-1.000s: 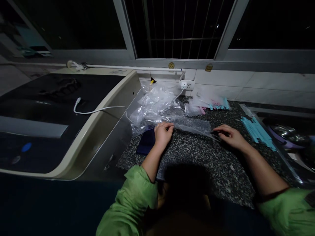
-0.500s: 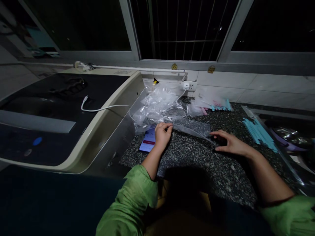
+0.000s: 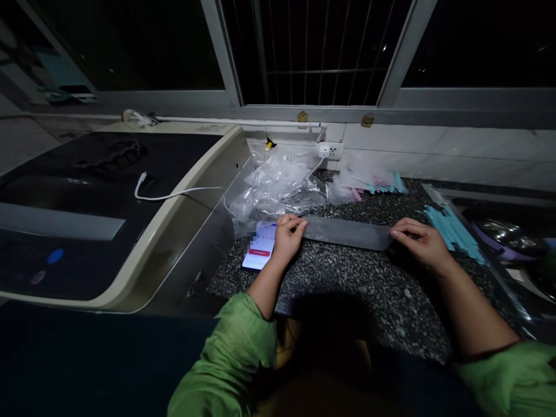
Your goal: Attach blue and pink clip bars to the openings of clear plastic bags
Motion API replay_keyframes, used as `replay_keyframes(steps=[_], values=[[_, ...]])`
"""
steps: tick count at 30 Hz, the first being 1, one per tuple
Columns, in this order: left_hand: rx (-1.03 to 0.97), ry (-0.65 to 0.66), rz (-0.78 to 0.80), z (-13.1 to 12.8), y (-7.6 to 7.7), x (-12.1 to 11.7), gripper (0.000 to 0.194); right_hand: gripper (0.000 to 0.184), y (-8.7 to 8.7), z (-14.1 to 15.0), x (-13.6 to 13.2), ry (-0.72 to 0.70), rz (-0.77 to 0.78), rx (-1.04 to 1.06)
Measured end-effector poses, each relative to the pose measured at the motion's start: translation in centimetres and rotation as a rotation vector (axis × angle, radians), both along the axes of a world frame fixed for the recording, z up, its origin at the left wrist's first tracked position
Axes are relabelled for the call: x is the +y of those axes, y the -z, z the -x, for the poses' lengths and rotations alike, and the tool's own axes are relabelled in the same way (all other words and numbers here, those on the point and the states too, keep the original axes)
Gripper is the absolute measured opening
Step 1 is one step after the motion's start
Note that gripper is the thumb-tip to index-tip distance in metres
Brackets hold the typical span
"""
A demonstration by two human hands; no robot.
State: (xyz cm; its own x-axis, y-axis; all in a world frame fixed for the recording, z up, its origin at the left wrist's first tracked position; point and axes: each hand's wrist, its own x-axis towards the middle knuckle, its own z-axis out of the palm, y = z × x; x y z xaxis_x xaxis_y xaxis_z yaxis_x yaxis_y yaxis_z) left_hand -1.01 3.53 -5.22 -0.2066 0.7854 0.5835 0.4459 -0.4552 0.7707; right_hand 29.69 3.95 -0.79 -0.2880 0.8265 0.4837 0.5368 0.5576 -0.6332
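Observation:
A long, narrow clear plastic bag [image 3: 347,231] is stretched flat between my two hands, just over the speckled dark countertop [image 3: 343,284]. My left hand [image 3: 288,234] pinches its left end between thumb and fingers. At the opposite end, my right hand [image 3: 419,240] grips the corner with fingertips together. Beside my left wrist lies a phone [image 3: 258,255] with its screen lit, partly covered by that hand. Behind my left hand is a heap of crumpled clear plastic bags [image 3: 280,179].
Light-blue sticks [image 3: 454,231] lie right of my right hand, near a sink [image 3: 516,272] holding a metal bowl. Bagged pink and blue sticks [image 3: 377,180] rest near the wall. A washing machine [image 3: 174,231] with a white cable [image 3: 182,192] across it stands left. A charger [image 3: 324,151] sits in the wall socket.
My right hand has moved right and closed on the bag's right end. The bag, earlier loose on that side, is now straight and taut. My left hand keeps its hold.

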Motion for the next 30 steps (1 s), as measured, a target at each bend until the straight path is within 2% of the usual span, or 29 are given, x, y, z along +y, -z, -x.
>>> replay_keyframes(steps=[3, 8, 13, 16, 19, 23, 28, 30], values=[[-0.108, 0.064, 0.036, -0.1, -0.1, 0.0, 0.014, 0.036, -0.2, 0.1, -0.2, 0.044, 0.064, 0.021], [-0.303, 0.1, 0.234, -0.3, -0.3, -0.2, 0.019, 0.043, -0.2, 0.2, -0.1, 0.03, 0.245, -0.024], [-0.438, 0.138, 0.313, -0.6, -0.2, -0.2, 0.026, 0.053, 1.0, 0.3, 0.6, -0.068, 0.473, -0.158], [-0.482, 0.155, 0.345, -0.6, -0.3, -0.1, 0.026, 0.055, 1.8, 0.7, 0.8, -0.104, 0.528, -0.194], [-0.433, 0.142, 0.336, -0.8, -0.3, -0.1, 0.025, 0.056, 2.1, 0.8, 0.8, -0.081, 0.531, -0.154], [-0.336, 0.172, 0.343, -1.0, 0.0, -0.2, 0.02, 0.055, 1.6, 0.5, 0.7, -0.029, 0.534, -0.06], [-0.103, 0.175, 0.405, -0.9, 0.6, -0.1, 0.02, 0.054, 0.9, 0.0, 0.6, 0.024, 0.534, 0.049], [-0.034, 0.183, 0.404, -0.7, 0.7, 0.0, 0.012, 0.052, 0.8, -0.1, 0.6, 0.034, 0.537, 0.087]])
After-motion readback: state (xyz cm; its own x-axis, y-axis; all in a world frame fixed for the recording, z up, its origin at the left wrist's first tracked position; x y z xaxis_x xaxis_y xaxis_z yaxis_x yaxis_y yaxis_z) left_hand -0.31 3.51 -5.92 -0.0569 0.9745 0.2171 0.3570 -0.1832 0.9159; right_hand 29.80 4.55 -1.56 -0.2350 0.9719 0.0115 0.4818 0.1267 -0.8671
